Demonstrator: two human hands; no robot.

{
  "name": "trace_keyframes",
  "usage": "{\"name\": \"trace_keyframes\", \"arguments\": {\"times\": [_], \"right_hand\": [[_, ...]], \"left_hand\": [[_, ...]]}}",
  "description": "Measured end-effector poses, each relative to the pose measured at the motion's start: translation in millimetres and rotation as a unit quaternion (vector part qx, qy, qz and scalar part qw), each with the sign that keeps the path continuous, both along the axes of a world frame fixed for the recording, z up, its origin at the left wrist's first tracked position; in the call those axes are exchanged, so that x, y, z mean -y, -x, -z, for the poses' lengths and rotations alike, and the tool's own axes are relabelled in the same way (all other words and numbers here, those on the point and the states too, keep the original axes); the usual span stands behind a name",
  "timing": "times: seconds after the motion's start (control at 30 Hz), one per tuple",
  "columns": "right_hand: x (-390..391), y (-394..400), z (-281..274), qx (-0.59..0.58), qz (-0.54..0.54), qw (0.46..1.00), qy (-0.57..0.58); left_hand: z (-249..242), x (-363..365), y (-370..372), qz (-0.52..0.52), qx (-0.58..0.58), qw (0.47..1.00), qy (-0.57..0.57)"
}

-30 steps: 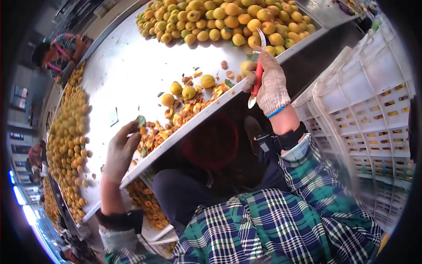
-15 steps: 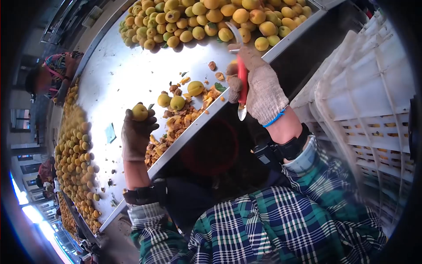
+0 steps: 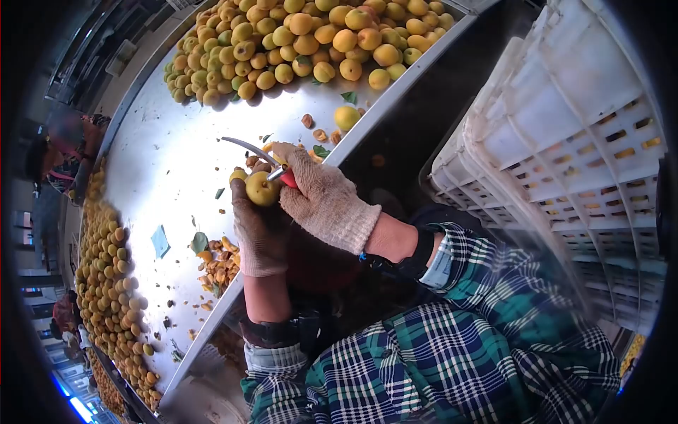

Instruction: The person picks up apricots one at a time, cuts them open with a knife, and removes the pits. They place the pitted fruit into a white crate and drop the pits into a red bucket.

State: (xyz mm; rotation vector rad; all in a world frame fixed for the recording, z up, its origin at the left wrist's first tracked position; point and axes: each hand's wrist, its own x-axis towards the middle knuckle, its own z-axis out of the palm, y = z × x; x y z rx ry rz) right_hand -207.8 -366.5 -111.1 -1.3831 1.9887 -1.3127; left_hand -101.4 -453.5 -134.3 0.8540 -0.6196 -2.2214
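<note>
My left hand (image 3: 259, 233), in a stained glove, is wrapped round a yellow-green fruit (image 3: 262, 189) above the table's near edge. From the right my right hand (image 3: 318, 198), in a pale knit glove, grips a tool with a red handle (image 3: 289, 178) and a curved metal blade (image 3: 244, 145). The tool's metal part meets the held fruit's upper right side. Just behind the left fingertips another yellow fruit (image 3: 239, 174) shows in part. Fruit pieces and pits (image 3: 220, 265) lie on the metal table (image 3: 159, 141) left of my hands, partly hidden by them.
A large fruit pile (image 3: 304, 42) covers the table's far part, and a second (image 3: 106, 275) runs along its left side. One fruit (image 3: 347, 118) sits near the edge. White plastic crates (image 3: 565, 141) stand at right. A person (image 3: 67, 155) is beyond the table at left.
My hands have come together, the right moving down and left with the tool, which now meets the fruit in my left hand. The view has shifted, and one fruit now shows near the table's edge.
</note>
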Motion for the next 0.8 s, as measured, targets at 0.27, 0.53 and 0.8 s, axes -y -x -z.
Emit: {"name": "trace_keyframes", "arguments": {"times": [0.27,0.53,0.8], "right_hand": [[13,-7,-1,-0.071,-0.004,0.997,0.017],[13,-9,0,-0.042,-0.016,0.999,0.011],[6,-22,11,-0.059,-0.008,0.998,-0.002]], "left_hand": [[-17,-2,-6,-0.019,0.066,0.991,0.119],[-17,-4,-9,-0.036,0.148,0.967,0.206],[-7,-12,-7,-0.075,0.243,0.885,0.389]]}}
